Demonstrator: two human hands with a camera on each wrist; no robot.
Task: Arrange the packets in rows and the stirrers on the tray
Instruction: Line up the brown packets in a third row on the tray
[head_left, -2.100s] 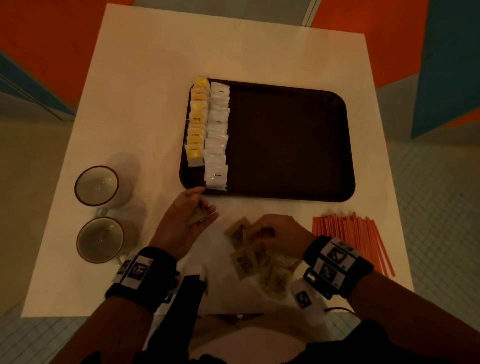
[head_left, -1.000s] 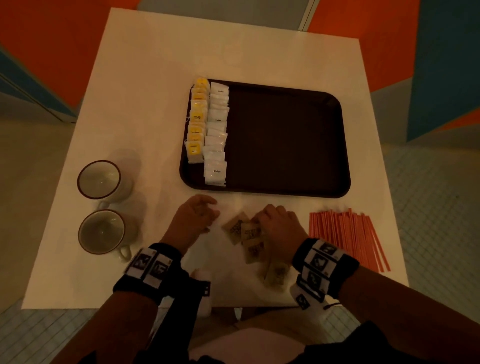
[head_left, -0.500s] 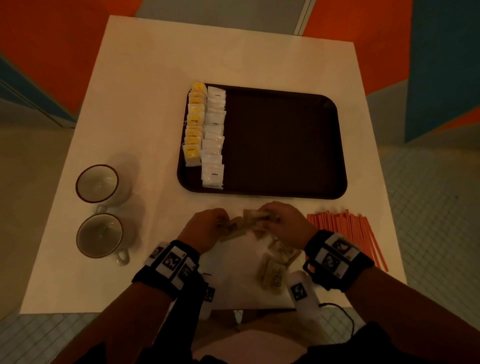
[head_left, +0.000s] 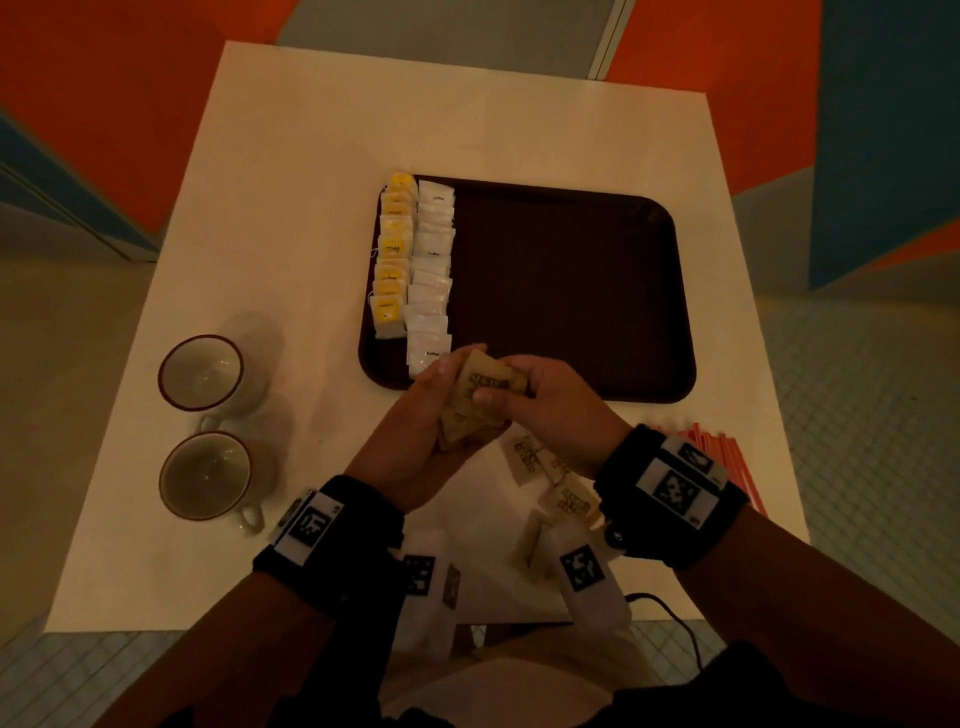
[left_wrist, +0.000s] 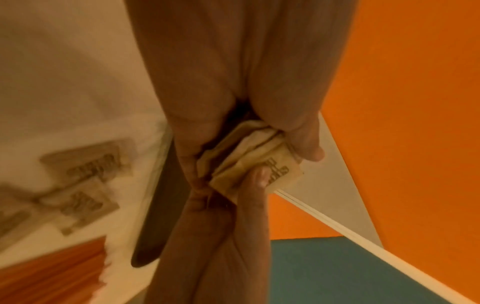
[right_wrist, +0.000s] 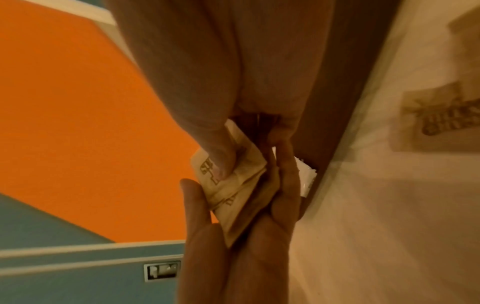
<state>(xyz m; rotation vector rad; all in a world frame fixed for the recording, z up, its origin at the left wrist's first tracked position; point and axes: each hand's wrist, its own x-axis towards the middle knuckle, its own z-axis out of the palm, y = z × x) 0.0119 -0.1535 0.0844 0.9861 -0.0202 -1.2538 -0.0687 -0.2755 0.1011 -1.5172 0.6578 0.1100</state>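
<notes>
Both hands' grip (head_left: 475, 400) around crinkled tan paper packets (head_left: 480, 395)

Non-task items: two cups on a white surface.
Both cups (head_left: 201, 372) (head_left: 208, 475) stand upright at the left of the surface (head_left: 311, 156), one just nearer than the other, dark-rimmed, interiors pale. Orange and blue wall panels (head_left: 883, 130) surround; tiled floor (head_left: 872, 415) lies at right.

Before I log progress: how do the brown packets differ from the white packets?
The brown packets are a loose stack gripped between both hands above the table; the white packets lie in an overlapping row on the tray. Brown ones bear bold print; white ones small labels. Both are flat sachets.
</notes>
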